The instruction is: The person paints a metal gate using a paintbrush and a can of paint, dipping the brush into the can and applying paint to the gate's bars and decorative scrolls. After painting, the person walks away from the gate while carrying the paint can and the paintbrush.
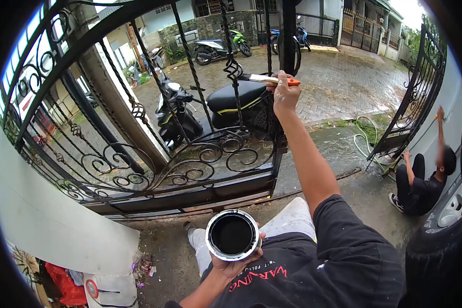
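My right hand (285, 95) is closed around a paintbrush (264, 78) with an orange-tipped handle. The brush points left, its dark bristles right at the twisted basket ornament (233, 69) on a bar of the black iron gate (210, 192). White smears mark the fingers. Low in front of my body, my left hand (236, 264) grips a paint can (232, 234) from below and the side. The can is full of black paint, with dark drips on its pale rim.
A black motorbike (236, 100) stands just behind the gate. At right, another person (426, 174) squats by the wall, one arm raised, near a tire (441, 231) and the other gate leaf (416, 97). A pale hose (364, 138) lies on the ground; a white wall (51, 205) curves at left.
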Demonstrator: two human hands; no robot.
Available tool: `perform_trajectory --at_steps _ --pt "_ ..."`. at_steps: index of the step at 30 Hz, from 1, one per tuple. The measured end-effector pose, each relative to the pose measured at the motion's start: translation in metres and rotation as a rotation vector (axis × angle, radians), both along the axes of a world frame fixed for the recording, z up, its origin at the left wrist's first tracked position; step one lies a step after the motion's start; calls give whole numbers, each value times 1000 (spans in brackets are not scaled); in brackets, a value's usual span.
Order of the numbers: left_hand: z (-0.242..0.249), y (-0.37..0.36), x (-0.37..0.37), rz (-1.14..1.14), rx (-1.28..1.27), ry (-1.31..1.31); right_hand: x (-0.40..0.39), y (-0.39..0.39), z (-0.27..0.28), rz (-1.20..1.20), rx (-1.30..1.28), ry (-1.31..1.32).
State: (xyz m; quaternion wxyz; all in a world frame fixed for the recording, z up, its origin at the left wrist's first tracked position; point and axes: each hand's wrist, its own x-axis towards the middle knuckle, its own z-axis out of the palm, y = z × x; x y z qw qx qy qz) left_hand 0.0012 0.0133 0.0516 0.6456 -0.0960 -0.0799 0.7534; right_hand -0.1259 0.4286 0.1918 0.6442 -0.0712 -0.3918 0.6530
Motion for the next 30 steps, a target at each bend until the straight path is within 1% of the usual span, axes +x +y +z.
perform_trajectory --at_steps 4,7,8,11,12,15,16,20,22,23,26,29,30 --pt "1 -1 3 -3 -78 23 -9 -4 -2 136 -20 59" --pt "3 0 1 -5 -61 30 -5 -7 -3 188 -30 36" --pt "5 0 2 0 -63 28 -4 -9 -2 200 30 7" --pt "4 1 3 19 -95 41 -3 -15 3 -38 462 -293" --pt "4 1 2 13 -97 40 4 -26 14 -169 609 -409" --pt "8 1 7 2 -99 36 15 -42 40 -486 1008 -495" --pt "8 1 8 3 -79 41 21 -49 46 -474 983 -529" --pt "-1 -4 5 29 -34 43 44 -57 48 -493 878 -472" --pt "-1 -9 5 52 -19 18 60 -59 44 -384 738 -522" --pt "0 -10 4 57 -35 71 65 -57 42 -311 662 -552" --pt "-4 -10 3 47 38 58 74 -47 47 -304 883 -511" --pt "-9 -10 3 48 13 80 77 -44 59 -180 929 -600" --pt "-10 -9 2 49 18 99 79 -50 67 -238 968 -676"
